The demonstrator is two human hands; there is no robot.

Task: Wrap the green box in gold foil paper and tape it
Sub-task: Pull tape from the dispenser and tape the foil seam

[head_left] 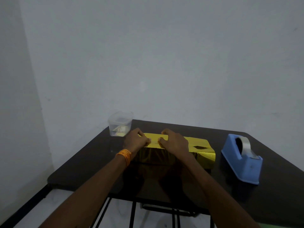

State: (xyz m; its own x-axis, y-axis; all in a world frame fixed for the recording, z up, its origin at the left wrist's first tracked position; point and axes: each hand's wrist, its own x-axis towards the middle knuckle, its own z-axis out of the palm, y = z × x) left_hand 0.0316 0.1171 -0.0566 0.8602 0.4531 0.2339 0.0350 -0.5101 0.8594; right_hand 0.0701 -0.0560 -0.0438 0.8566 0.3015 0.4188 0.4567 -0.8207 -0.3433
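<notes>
The box lies in the middle of the dark table, covered in gold foil paper [197,143]; no green shows. My left hand [135,140] and my right hand [174,141] both rest on its top near the front edge. Their thumbs and fingertips face each other a short gap apart and press on the foil, where a strip of clear tape seems to lie. I cannot make the tape out clearly. A small dark patch [199,147] shows on the foil top, to the right of my right hand.
A blue tape dispenser [241,163] with a roll of clear tape stands to the right of the box. At the back left corner sits a clear plastic container [120,123] holding gold scraps. The table [79,170] stands against a pale wall.
</notes>
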